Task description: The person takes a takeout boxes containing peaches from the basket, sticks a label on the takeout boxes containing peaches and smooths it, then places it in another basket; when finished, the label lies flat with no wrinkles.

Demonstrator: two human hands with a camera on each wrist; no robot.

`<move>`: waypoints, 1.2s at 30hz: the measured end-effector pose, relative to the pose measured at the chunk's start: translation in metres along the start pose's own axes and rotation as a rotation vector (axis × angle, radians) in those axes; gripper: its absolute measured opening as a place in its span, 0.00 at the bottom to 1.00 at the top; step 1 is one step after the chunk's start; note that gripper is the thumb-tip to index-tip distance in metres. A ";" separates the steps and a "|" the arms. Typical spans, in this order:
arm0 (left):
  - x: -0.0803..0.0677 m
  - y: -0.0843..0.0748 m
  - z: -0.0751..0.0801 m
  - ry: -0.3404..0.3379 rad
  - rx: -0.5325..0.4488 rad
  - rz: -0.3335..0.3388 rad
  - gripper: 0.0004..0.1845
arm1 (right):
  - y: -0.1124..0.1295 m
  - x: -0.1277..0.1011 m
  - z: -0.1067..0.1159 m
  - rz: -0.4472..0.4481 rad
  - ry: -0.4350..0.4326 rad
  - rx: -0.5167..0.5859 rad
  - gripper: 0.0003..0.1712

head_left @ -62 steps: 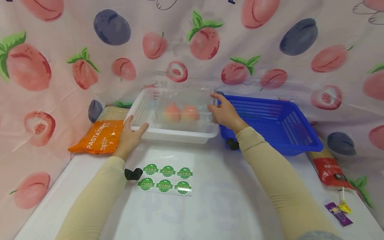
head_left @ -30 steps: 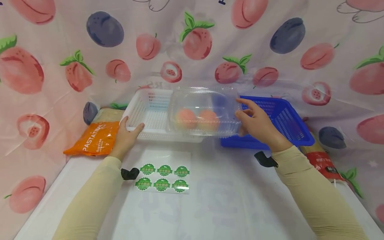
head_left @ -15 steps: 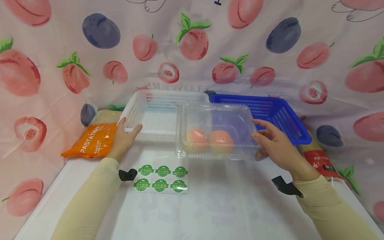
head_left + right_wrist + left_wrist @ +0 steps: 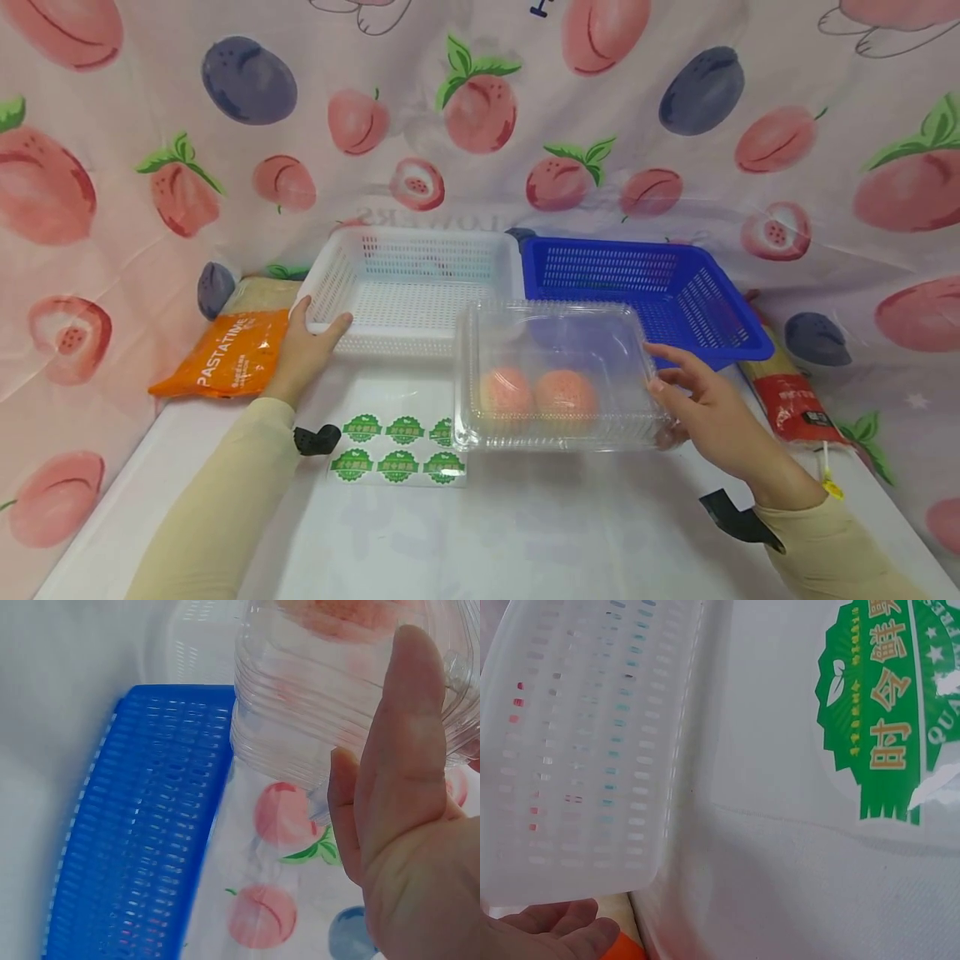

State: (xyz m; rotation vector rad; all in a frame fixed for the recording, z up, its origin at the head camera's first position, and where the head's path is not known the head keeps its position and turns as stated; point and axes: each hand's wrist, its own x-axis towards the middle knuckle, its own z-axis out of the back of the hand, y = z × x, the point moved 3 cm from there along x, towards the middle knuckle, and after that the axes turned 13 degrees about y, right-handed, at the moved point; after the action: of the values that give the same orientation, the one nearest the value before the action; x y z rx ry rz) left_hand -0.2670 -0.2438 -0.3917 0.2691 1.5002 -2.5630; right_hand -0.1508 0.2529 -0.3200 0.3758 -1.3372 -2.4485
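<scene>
In the head view my right hand (image 4: pixel 712 417) pinches the right end of a clear plastic fruit box (image 4: pixel 555 333), thumb on the near side. Two round pinkish-orange fruits (image 4: pixel 566 396) sit in its left and middle part. The box is held over the table, in front of the baskets, overlapping the sticker sheet's right edge in this view. The right wrist view shows my thumb (image 4: pixel 412 712) against the ridged box wall. My left hand (image 4: pixel 303 354) is at the near left corner of a white basket (image 4: pixel 416 329), fingers and thumb spread apart around the corner.
A blue basket (image 4: pixel 723 292) stands right of the white one. The sheet of green stickers (image 4: pixel 397 467) lies at front left. An orange pasta bag (image 4: pixel 232 358) is far left, a red-labelled pack (image 4: pixel 798 404) far right. Fruit-printed cloth (image 4: pixel 480 183) hangs behind.
My right hand has brought the fruit box from over the white basket, right and toward me, down to the front of the baskets. The left hand has stayed at the white basket's corner.
</scene>
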 end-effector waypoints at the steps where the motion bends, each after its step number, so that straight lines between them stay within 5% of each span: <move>1: 0.000 0.000 0.000 -0.001 -0.002 0.001 0.54 | -0.002 -0.002 -0.001 -0.008 0.000 0.002 0.31; 36: 0.000 0.001 0.001 0.016 -0.001 0.008 0.56 | -0.080 -0.043 -0.001 -0.222 0.016 0.013 0.33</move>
State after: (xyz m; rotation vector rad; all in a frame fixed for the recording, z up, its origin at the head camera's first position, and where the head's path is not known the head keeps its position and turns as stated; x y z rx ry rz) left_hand -0.2664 -0.2448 -0.3923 0.2951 1.5025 -2.5602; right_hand -0.1240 0.3101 -0.3853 0.5743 -1.3704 -2.6091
